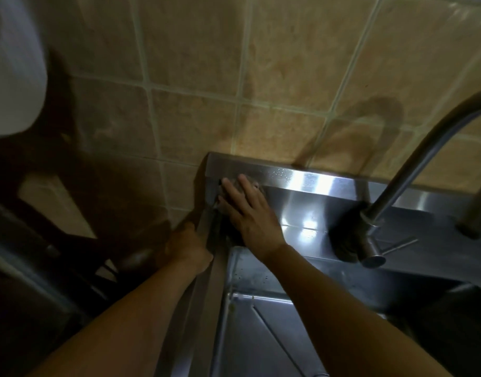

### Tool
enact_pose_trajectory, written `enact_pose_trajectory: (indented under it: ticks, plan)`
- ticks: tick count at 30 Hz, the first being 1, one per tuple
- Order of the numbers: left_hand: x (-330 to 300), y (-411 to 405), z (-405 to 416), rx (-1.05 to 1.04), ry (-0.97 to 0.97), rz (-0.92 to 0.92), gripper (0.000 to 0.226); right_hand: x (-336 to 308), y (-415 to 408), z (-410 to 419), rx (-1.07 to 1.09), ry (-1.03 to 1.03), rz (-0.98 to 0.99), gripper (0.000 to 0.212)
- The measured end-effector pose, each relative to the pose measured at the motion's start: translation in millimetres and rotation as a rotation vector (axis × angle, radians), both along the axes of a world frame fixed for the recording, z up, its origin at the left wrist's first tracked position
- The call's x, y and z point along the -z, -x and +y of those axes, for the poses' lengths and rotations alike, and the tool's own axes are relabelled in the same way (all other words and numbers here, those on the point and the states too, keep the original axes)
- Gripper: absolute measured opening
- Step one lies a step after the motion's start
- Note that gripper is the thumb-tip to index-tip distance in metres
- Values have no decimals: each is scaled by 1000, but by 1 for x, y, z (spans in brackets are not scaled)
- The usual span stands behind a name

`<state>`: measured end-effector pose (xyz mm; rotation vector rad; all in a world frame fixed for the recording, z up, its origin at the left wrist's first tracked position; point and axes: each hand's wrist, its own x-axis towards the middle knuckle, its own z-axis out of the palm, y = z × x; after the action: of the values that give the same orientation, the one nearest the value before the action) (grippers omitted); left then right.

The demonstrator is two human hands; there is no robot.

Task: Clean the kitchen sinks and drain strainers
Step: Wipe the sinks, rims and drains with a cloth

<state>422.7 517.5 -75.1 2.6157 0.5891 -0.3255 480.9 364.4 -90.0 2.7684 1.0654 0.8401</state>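
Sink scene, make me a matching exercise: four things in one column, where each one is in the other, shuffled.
1 right hand
2 left hand
3 faucet
4 white object

A gripping the sink's left rim
B upper left, against the wall
C pressing a scrubber into the back corner
D rising from the sink's back ledge

Pairs: 1-C, 2-A, 3-D, 4-B

Right hand [246, 213] flat, pressing scrubber [238, 184] into sink [302, 202] back-left corner; left hand [187, 244] gripping sink's left rim; faucet [391, 191] right.
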Motion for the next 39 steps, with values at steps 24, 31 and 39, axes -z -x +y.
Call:
enact_pose_trajectory:
  ticks: [24,31,39]
  plan:
    - [-38,47,-12,112,-109,-21,45,-33,99,-94,466,-730,283,50]
    - [-45,41,-17,175,-69,-46,43,-76,57,-87,426,-855,159,66]
    - [-24,47,-8,179,-134,41,57,-59,17,-106,478,-656,216,45]
